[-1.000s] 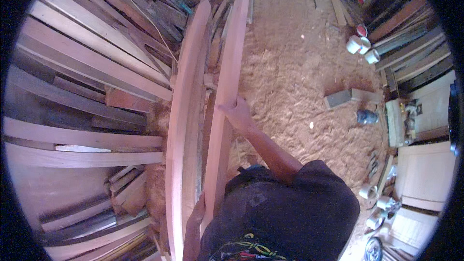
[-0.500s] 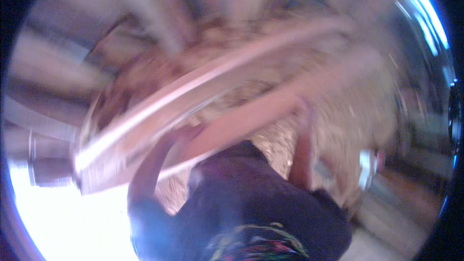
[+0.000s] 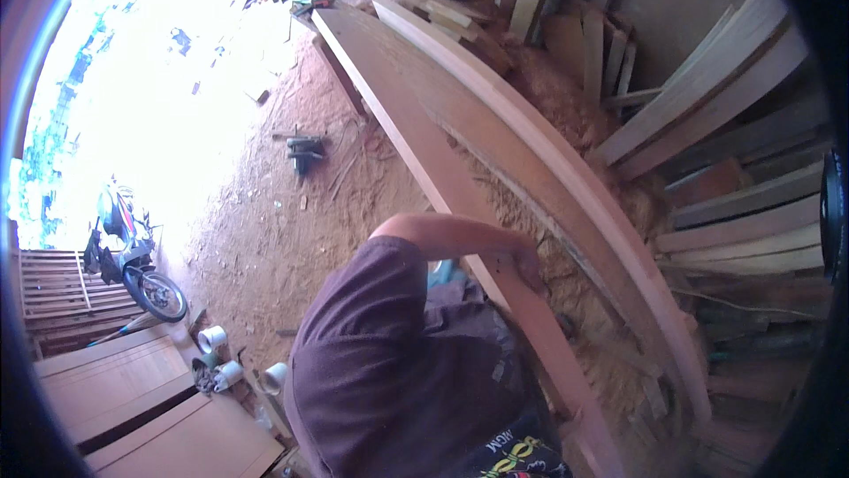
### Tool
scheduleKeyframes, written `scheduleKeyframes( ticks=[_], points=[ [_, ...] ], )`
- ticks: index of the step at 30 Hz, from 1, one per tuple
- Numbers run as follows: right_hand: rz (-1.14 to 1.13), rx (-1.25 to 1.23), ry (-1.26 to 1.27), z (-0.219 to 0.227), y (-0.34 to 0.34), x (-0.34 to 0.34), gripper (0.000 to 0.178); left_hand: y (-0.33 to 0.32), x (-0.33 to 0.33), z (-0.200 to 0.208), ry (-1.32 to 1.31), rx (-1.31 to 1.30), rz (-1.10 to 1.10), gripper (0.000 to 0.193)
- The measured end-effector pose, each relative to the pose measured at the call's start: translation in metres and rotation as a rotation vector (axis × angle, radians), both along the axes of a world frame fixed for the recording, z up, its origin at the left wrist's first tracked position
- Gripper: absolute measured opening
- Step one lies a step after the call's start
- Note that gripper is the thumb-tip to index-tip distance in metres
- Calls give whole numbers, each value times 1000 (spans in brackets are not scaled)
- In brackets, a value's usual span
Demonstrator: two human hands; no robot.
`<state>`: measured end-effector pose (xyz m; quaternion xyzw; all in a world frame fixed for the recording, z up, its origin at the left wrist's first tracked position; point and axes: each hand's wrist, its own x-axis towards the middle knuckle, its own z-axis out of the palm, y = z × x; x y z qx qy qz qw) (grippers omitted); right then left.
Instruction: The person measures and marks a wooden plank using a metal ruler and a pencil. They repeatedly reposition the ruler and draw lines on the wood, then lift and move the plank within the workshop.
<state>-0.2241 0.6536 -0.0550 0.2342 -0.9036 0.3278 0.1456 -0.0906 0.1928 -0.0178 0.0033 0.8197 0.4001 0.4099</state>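
A long reddish wooden plank (image 3: 416,137) runs from the upper middle down to the lower right, close against my body. My left arm bends across it, and my left hand (image 3: 529,267) closes over its far edge; the fingertips are partly hidden. My right hand is out of sight, beyond my torso in the dark shirt. Alongside lies a second long plank (image 3: 566,160), pale-edged and looking curved in this view. Between the two is a wide, dusty board surface (image 3: 460,107). A green and orange tool (image 3: 308,4) sits by the plank's far end.
Boards (image 3: 707,80) lean against the wall at right. A dark clamp-like metal object (image 3: 305,152) rests on the dirt floor (image 3: 239,239). To the left stand a motorbike (image 3: 133,257), several white buckets (image 3: 212,338) and flat brown panels (image 3: 186,443). Strong daylight comes from the upper left.
My view has swung round: the planks now slope down to the right and the bright opening is at upper left. Both hands showed on the plank before; only the left shows now.
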Motion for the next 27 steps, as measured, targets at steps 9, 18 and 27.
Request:
scheduleKeyframes(
  ticks=[9,18,27],
  points=[
    [-15,-211,-77,16,-79,30,75,-28,29,-3,-11,-44,-46,108],
    [-1,-532,-211,38,-104,65,88,-45,40,19,317,-209,-118,104],
    [-34,-1032,-369,87,-103,106,102,-48,105,95,513,-355,276,81]
  ],
)
